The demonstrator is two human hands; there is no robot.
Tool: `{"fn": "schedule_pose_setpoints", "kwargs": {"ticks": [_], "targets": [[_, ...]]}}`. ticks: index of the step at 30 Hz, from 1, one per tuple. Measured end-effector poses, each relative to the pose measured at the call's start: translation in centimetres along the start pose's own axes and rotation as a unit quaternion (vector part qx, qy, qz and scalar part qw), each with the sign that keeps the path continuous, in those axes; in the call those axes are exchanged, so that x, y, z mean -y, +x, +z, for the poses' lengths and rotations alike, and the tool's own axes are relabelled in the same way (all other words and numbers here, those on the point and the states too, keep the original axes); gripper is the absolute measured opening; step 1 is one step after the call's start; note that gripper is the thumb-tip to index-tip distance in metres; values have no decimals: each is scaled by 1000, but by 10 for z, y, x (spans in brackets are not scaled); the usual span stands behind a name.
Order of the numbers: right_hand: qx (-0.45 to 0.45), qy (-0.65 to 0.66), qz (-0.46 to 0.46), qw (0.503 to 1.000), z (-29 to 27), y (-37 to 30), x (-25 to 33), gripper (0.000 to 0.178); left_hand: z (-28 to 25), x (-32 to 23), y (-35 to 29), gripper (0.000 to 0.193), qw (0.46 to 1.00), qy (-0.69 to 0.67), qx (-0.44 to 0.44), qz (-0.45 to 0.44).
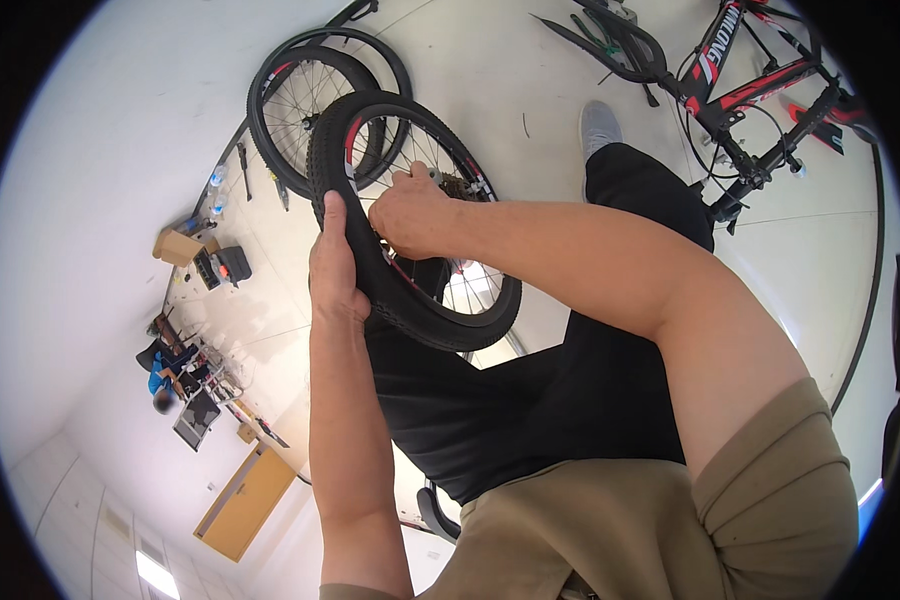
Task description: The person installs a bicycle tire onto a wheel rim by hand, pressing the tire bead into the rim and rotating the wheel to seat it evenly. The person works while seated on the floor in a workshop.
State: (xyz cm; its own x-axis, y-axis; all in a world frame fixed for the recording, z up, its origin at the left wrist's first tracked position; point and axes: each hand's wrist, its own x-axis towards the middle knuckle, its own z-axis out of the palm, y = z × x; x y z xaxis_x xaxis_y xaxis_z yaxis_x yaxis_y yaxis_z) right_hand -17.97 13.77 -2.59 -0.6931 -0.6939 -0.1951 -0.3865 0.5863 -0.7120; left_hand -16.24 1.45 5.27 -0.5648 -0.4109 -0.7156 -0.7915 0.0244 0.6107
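A bicycle wheel with a thick black knobby tire point(332, 150) stands tilted in front of my legs. Its rim is black with red and white marks, and a sprocket cassette point(458, 188) shows at the hub behind the spokes. My left hand point(332, 268) grips the tire from its left side, thumb pointing up along the tread. Inside the rim, my right hand point(412, 212) reaches across the spokes with its fingers curled closed by the rim's inner left edge. What those fingertips pinch is hidden behind the hand.
Behind the wheel lie another spoked wheel point(308, 122) and a loose tire point(402, 75). A black and red bicycle frame point(715, 105) rests at the upper right, close to my knee. A cardboard box point(178, 247), bottles and tools line the left wall; a person in blue point(160, 380) is farther off.
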Motion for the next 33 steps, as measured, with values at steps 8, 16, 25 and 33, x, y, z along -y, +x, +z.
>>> {"fn": "schedule_pose_setpoints", "kwargs": {"ticks": [8, 16, 25, 33], "targets": [[57, 6, 3, 998, -6, -4, 8, 19, -7, 5, 9, 42, 998, 47, -22, 33], [54, -47, -24, 997, -3, -8, 17, 18, -27, 3, 35, 36, 999, 9, 12, -30], [94, -65, -87, 990, 17, -9, 5, 22, -10, -24, 34, 44, 993, 116, -21, -13], [136, -106, -133, 976, 30, -10, 1, 20, -11, -17, 43, 51, 993, 114, -27, 13]]}}
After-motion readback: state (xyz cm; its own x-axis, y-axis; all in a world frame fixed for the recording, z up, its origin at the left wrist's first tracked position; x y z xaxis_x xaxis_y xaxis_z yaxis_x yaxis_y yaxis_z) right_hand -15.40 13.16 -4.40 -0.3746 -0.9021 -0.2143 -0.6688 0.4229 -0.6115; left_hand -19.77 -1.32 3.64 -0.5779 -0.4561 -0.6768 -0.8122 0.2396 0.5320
